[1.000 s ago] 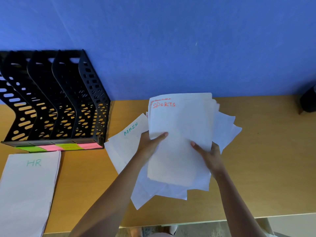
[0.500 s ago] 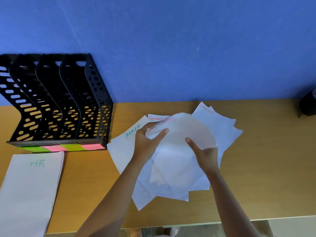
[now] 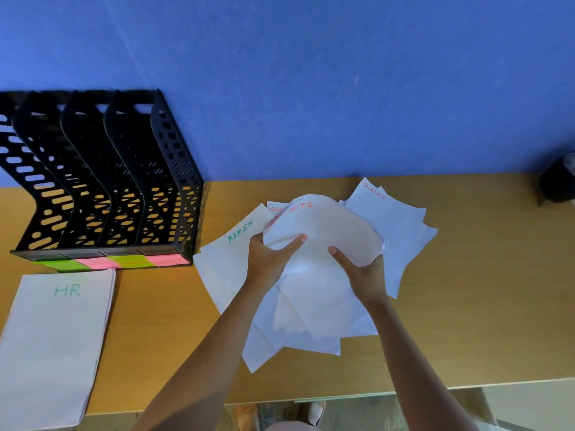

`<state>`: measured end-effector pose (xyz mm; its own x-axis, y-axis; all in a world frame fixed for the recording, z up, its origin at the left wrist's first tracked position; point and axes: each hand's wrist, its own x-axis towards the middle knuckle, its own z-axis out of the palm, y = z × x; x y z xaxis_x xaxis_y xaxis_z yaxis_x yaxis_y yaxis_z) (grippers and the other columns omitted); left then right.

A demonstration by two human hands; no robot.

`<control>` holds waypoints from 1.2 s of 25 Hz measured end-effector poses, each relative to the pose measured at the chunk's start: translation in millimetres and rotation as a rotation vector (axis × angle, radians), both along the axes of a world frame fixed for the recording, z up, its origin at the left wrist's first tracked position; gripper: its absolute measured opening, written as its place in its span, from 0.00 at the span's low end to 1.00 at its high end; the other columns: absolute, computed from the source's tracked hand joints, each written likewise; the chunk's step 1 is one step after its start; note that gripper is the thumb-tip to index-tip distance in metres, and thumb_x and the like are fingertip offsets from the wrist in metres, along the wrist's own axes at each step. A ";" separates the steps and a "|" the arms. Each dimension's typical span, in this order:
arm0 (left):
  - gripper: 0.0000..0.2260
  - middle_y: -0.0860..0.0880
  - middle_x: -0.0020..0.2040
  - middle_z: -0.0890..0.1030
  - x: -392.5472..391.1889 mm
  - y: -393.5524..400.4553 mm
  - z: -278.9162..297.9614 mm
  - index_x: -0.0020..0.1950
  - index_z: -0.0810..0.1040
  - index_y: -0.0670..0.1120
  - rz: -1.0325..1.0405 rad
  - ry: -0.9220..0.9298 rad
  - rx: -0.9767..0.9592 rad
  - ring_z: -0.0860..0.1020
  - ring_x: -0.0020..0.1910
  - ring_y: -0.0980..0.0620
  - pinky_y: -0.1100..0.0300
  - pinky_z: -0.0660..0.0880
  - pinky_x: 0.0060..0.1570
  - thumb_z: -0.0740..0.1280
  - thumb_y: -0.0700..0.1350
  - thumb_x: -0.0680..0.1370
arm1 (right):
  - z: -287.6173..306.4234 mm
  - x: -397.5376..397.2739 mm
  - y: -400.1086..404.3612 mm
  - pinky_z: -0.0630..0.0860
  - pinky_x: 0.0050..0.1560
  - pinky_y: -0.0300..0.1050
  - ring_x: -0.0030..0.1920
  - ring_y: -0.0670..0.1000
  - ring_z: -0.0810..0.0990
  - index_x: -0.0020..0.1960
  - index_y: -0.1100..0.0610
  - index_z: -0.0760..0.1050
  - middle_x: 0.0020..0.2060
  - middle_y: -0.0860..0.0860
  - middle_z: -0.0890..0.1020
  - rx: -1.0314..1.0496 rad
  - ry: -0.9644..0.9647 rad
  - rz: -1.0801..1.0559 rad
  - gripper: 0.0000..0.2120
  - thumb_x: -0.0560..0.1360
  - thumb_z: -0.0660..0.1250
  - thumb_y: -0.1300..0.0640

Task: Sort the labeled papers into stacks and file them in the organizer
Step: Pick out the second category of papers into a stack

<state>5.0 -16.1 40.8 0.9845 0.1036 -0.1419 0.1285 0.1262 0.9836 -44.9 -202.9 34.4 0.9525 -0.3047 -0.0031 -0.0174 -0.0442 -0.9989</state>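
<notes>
A person stands over a wooden table against a blue wall, seen from above. Both hands hold one bowed bundle of white sheets, the sports bundle, lifted over a loose pile of papers at the table's middle. The left hand has a closed grip on the bundle's left edge, thumb on top; the right hand has the same closed grip on its right edge. An organizer, black with four upright slots, stands at the back left with coloured sticky labels along its front edge. A squared HR stack lies in front of it. In the pile, an ADMIN sheet pokes out left and a FINANCE sheet right. The bundle curves sharply, so sheets could likely crease or slip out and fall back among the unsorted papers. Its red label is half hidden by the curl; only "RTS" reads. The sticky labels' writing is too small to read, the organizer's left side is cut off, and a dark object at far right is unclear.
</notes>
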 end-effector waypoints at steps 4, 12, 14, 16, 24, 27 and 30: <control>0.19 0.56 0.50 0.86 -10.3 4.9 -11.9 0.52 0.83 0.59 -0.063 0.065 -0.023 0.84 0.52 0.55 0.64 0.81 0.44 0.82 0.45 0.66 | -11.6 -9.9 -1.4 0.79 0.41 0.30 0.47 0.37 0.84 0.50 0.28 0.79 0.46 0.35 0.85 0.004 0.080 -0.006 0.22 0.69 0.80 0.54; 0.14 0.53 0.46 0.87 -9.4 51.6 -11.6 0.53 0.83 0.49 -0.037 0.124 0.042 0.85 0.47 0.57 0.68 0.79 0.39 0.80 0.46 0.70 | -8.7 4.0 19.7 0.83 0.35 0.43 0.38 0.50 0.87 0.41 0.56 0.84 0.38 0.50 0.87 -0.062 0.230 0.164 0.17 0.64 0.81 0.44; 0.11 0.57 0.42 0.87 -12.9 69.6 -13.3 0.53 0.82 0.46 -0.031 0.148 0.050 0.85 0.43 0.61 0.70 0.78 0.38 0.77 0.41 0.72 | -9.5 5.5 33.6 0.81 0.34 0.39 0.38 0.47 0.86 0.42 0.56 0.83 0.38 0.47 0.87 -0.065 0.232 0.209 0.17 0.66 0.79 0.44; 0.12 0.58 0.41 0.87 -19.9 90.8 -19.9 0.55 0.81 0.43 -0.014 0.189 0.032 0.84 0.42 0.63 0.72 0.78 0.37 0.76 0.38 0.73 | -13.1 5.4 50.2 0.78 0.34 0.34 0.38 0.43 0.85 0.43 0.54 0.82 0.39 0.43 0.86 -0.081 0.229 0.238 0.16 0.69 0.75 0.42; 0.08 0.60 0.41 0.86 -82.4 206.9 -57.5 0.48 0.82 0.50 0.209 0.320 0.126 0.85 0.40 0.62 0.69 0.79 0.33 0.78 0.44 0.71 | -52.4 -5.4 127.6 0.83 0.49 0.48 0.46 0.54 0.86 0.51 0.60 0.81 0.44 0.50 0.87 0.014 0.198 0.312 0.15 0.84 0.59 0.55; 0.10 0.61 0.42 0.86 -97.4 240.0 -64.4 0.49 0.81 0.51 0.221 0.362 0.148 0.85 0.41 0.62 0.70 0.78 0.34 0.78 0.43 0.71 | -72.7 -5.9 146.5 0.77 0.62 0.46 0.56 0.55 0.83 0.57 0.60 0.80 0.53 0.54 0.84 -0.376 0.113 0.324 0.10 0.82 0.62 0.57; 0.12 0.61 0.40 0.86 -99.9 269.0 -66.7 0.48 0.80 0.53 0.212 0.404 0.225 0.84 0.40 0.64 0.71 0.78 0.35 0.79 0.42 0.70 | -78.7 -6.6 172.3 0.72 0.68 0.44 0.64 0.53 0.77 0.63 0.54 0.77 0.62 0.52 0.80 -0.541 0.146 0.506 0.12 0.80 0.66 0.55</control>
